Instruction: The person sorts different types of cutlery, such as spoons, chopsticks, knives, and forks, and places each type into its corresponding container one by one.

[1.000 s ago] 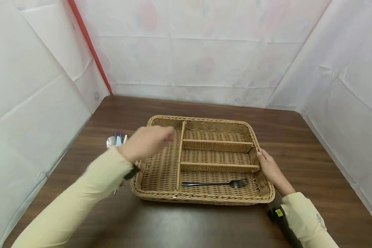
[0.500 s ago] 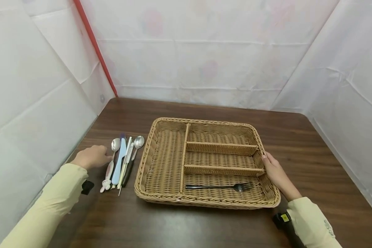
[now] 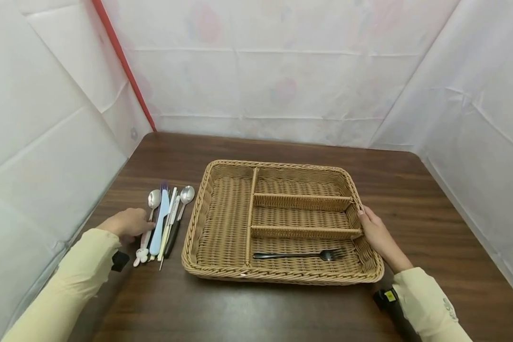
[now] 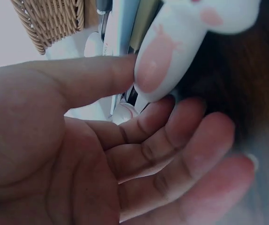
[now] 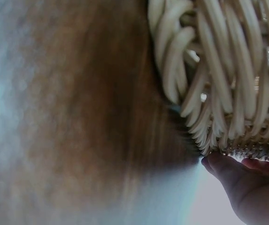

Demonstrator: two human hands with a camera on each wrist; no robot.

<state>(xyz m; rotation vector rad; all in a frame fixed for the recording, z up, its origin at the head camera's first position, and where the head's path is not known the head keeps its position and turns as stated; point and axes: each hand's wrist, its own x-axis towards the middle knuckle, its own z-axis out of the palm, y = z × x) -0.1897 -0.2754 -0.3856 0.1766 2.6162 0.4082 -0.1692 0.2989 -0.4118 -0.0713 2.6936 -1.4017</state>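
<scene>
My left hand (image 3: pixel 128 224) is at the left edge of the cutlery row, by a spoon (image 3: pixel 153 199) whose pale handle ends in a rabbit's head. In the left wrist view its thumb and forefinger pinch the spoon's white-and-pink handle (image 4: pixel 160 61); the other fingers curl loosely beneath. The spoon lies on the table. My right hand (image 3: pixel 375 233) grips the right rim of a divided wicker basket (image 3: pixel 250 209), thumb over the edge. Close up, the right hand (image 5: pixel 247 187) meets the woven side (image 5: pixel 233 61). A dark fork (image 3: pixel 327 255) lies in the basket's front right compartment.
Beside the rabbit spoon lie a light blue knife (image 3: pixel 157 237), pale sticks (image 3: pixel 171 218) and a dark-handled spoon (image 3: pixel 187 194). The basket stands just right of them on the brown table (image 3: pixel 261 308). White sheeting (image 3: pixel 256 80) encloses the back and sides.
My left hand has swung from above the basket out left to the cutlery, and its thumb and forefinger have closed on the rabbit spoon's handle. The right hand stays on the basket rim.
</scene>
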